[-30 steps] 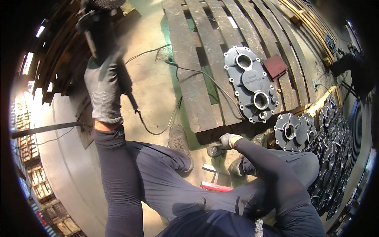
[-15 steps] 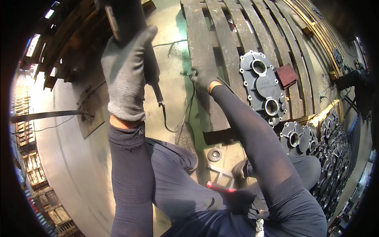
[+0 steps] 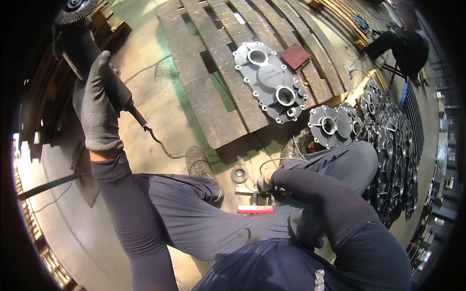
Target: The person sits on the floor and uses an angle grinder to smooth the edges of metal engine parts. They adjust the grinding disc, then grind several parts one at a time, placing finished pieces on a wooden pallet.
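Observation:
My left hand (image 3: 99, 104), in a grey glove, is raised and closed around a black angle grinder (image 3: 77, 41) with a flap disc at its top; the cord trails down to the floor. My right hand (image 3: 264, 183), also gloved, is low between my legs on the floor, touching a small metal tool beside a red-handled item (image 3: 255, 209). A round dark disc (image 3: 239, 174) lies on the floor just left of that hand. A grey cast metal cover (image 3: 269, 85) with round bores lies on the wooden pallet (image 3: 213, 63) ahead.
Several stacked grey castings (image 3: 378, 136) stand to the right of the pallet. A red-brown pad (image 3: 296, 56) lies on the pallet. Another person (image 3: 403, 39) sits at the far right. Timber and racks line the left side.
My right hand pulled back from the pallet edge down to the floor between my legs. My left hand lowered a little with the grinder still in it.

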The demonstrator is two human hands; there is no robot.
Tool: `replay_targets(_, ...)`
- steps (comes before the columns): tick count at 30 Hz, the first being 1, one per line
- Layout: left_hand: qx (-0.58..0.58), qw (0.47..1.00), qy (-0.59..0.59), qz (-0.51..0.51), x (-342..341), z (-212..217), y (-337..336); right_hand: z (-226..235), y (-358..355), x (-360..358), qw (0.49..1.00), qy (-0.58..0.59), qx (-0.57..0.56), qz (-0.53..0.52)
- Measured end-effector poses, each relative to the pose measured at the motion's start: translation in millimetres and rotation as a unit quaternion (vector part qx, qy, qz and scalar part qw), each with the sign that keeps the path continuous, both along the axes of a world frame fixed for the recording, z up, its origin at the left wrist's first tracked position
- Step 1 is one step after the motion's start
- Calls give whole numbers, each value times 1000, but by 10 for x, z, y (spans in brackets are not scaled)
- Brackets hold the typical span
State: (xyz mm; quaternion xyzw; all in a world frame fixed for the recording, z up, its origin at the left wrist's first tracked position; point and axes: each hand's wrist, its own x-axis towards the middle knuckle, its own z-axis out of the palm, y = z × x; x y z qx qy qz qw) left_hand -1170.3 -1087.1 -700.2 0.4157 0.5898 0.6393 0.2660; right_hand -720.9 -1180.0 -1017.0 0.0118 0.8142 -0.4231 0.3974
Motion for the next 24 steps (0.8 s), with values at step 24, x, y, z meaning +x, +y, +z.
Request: replay_targets(24, -153, 973, 37, -168, 3012, -867, 600, 2526, 1628, -37, 510, 345, -101, -782)
